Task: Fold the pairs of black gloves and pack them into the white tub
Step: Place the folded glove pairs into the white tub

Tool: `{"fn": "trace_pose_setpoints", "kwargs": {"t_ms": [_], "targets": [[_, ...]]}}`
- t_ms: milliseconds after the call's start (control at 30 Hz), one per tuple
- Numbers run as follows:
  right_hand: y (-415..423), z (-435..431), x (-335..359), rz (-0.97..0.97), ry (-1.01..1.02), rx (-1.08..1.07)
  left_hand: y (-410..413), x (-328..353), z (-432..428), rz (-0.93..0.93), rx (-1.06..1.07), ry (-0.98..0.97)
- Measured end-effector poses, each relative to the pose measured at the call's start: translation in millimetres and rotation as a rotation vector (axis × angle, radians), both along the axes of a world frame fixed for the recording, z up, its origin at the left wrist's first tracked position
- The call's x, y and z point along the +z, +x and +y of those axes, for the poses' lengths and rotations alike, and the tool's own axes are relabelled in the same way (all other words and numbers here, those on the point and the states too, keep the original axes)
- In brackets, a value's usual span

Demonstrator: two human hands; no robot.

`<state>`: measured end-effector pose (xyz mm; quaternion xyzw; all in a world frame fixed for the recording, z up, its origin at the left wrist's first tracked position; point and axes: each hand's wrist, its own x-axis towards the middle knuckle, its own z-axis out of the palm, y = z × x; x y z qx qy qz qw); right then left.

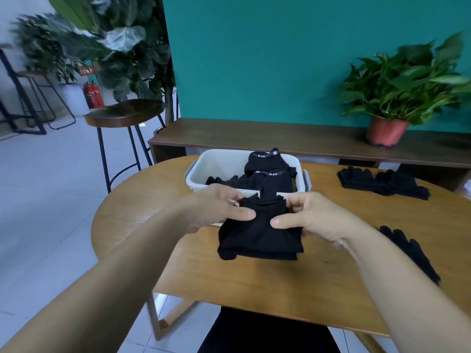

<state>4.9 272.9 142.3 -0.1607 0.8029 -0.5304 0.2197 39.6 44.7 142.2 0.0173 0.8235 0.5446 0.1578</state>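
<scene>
A folded pair of black gloves (260, 238) hangs just above the wooden table (254, 284), in front of the white tub (216, 166). My left hand (216, 210) pinches its upper left edge with thumb on top. My right hand (305, 215) pinches the upper right edge. Inside the tub lie several folded black gloves (270, 174) with grey labelled cuffs. A loose heap of black gloves (382, 182) rests at the table's back right, and another black glove (413, 253) lies at the right, partly hidden by my right forearm.
A potted green plant (402, 98) stands on a low wooden bench (254, 138) behind the table against a teal wall. A bar stool (125, 115) stands to the left on the tiled floor, beside a large leafy plant (114, 47).
</scene>
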Motion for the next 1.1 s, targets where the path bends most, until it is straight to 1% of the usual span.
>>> {"fn": "trace_pose_setpoints", "kwargs": {"t_ms": [167,300,433,567,733,833,1100], "targets": [[-18.1,-20.5,56.0,0.059,-0.044,0.006,-18.3,58.7,-17.8,0.104,0.043,-0.108],[-51.6,-46.6,78.9,0.084,-0.033,-0.026,-45.4,80.7,-35.4,0.170,0.119,-0.131],[-90.9,-73.1,87.8,0.074,-0.012,-0.046,-81.2,92.1,-51.8,0.179,0.184,-0.161],[-132.5,-95.2,88.4,0.067,0.010,-0.059,-119.8,94.4,-68.9,0.167,0.226,-0.173],[-175.5,-117.3,85.4,0.033,-0.014,-0.097,-167.1,95.2,-88.0,0.149,0.235,-0.187],[-195.5,-128.4,69.9,0.036,0.020,-0.104,-186.2,82.1,-97.8,0.119,0.232,-0.197],[-220.2,-142.6,21.5,0.041,0.063,-0.090,-206.0,32.7,-110.7,0.137,0.304,-0.174]]}}
